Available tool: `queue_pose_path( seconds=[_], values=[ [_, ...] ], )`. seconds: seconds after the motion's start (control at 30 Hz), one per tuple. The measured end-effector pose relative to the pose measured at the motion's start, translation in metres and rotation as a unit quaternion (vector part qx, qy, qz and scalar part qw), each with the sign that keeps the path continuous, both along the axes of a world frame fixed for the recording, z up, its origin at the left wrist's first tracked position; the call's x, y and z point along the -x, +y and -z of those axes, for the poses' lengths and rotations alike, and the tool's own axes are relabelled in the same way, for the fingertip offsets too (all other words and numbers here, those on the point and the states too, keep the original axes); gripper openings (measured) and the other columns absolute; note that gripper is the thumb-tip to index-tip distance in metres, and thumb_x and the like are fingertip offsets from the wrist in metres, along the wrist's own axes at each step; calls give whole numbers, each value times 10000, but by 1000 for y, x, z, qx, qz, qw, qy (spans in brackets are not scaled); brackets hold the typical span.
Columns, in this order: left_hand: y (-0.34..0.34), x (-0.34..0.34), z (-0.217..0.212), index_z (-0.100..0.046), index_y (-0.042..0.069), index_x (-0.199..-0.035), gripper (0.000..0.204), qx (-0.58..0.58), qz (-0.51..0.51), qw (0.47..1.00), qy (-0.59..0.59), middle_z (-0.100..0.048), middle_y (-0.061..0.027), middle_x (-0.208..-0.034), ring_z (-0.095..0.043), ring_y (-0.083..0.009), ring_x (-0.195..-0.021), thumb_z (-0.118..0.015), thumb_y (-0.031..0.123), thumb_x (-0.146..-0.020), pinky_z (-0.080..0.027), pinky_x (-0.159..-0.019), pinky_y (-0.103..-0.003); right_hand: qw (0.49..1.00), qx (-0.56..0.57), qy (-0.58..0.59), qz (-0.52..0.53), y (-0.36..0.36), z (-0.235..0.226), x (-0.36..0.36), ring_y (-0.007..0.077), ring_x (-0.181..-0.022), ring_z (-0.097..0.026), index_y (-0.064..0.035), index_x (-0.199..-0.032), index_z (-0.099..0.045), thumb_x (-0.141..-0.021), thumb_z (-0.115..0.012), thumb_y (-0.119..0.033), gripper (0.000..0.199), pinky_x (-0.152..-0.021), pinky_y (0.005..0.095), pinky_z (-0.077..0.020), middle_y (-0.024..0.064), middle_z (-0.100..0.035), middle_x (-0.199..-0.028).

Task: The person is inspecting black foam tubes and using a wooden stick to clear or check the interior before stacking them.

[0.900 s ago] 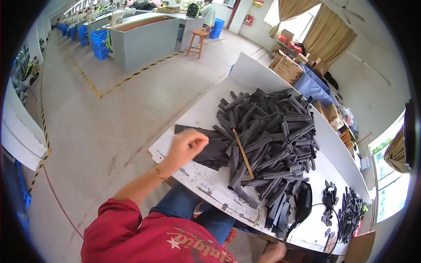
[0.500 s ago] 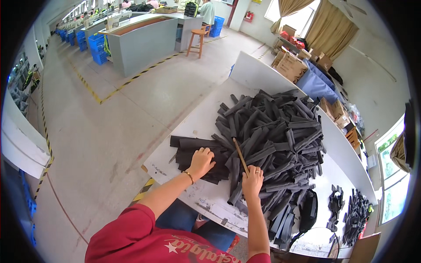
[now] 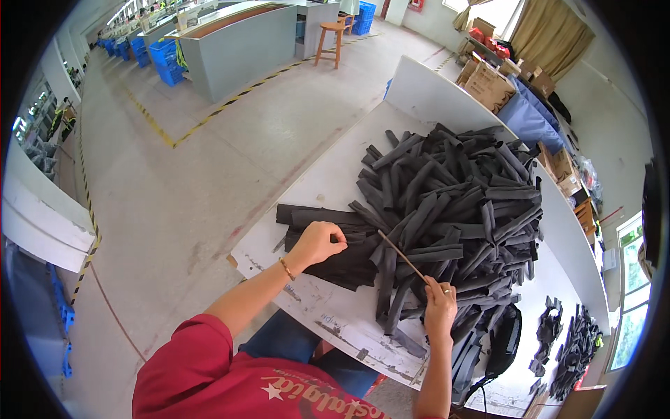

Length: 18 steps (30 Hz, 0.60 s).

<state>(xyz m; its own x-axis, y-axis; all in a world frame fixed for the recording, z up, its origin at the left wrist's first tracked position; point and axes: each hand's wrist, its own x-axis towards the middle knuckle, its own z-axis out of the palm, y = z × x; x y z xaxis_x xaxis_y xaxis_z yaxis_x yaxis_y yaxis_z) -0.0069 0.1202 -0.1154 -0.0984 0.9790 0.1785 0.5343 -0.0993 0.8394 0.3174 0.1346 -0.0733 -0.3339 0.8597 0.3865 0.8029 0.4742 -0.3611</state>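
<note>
Over flat black fabric pieces (image 3: 335, 272) stacked at the table's near left, my left hand (image 3: 317, 244) has thumb and fingers closed at the edge of one piece. A slim wooden stick (image 3: 403, 255) is gripped near its lower end by my right hand (image 3: 440, 304). Its far tip points up and left, close to the fabric stack. Beyond and right of the stick lies a large heap of black fabric tubes (image 3: 447, 202). The fingertips of my right hand are partly hidden.
The white table (image 3: 321, 185) has a raised panel (image 3: 447, 91) along its far side. A black pouch (image 3: 505, 342) and smaller piles of dark pieces (image 3: 574, 356) lie at the right. A wooden stool (image 3: 330, 43), blue crates (image 3: 166, 61) and cardboard boxes (image 3: 488, 87) stand farther off.
My left hand has gone from resting on the fabric stack to pinching at a piece's edge. My right hand has moved rightward with the stick, and the view has shifted.
</note>
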Motion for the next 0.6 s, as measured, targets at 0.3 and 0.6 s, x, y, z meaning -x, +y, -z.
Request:
queue_pose_path(
  seconds=[0.3, 0.6],
  values=[
    [-4, 8, -28, -669, -3, -773, 148, 98, 47, 993, -39, -691, -71, -773, -602, -111, -666, -748, 102, -706, -466, -613, -261, 998, -9, -30, -50, -11, -16, -14, 247, -738, -543, -110, -979, -683, -822, -637, -114, 163, -693, 359, -434, 68, -550, -737],
    [-5, -14, -42, -670, 33, -740, 116, 1, 115, 990, 81, -664, -94, -725, -618, -220, -670, -702, 136, -699, -477, -640, -317, 988, -73, -113, -82, -18, -29, -18, 225, -694, -556, -111, -966, -675, -779, -667, -130, 188, -623, 349, -440, 49, -550, -712]
  ],
)
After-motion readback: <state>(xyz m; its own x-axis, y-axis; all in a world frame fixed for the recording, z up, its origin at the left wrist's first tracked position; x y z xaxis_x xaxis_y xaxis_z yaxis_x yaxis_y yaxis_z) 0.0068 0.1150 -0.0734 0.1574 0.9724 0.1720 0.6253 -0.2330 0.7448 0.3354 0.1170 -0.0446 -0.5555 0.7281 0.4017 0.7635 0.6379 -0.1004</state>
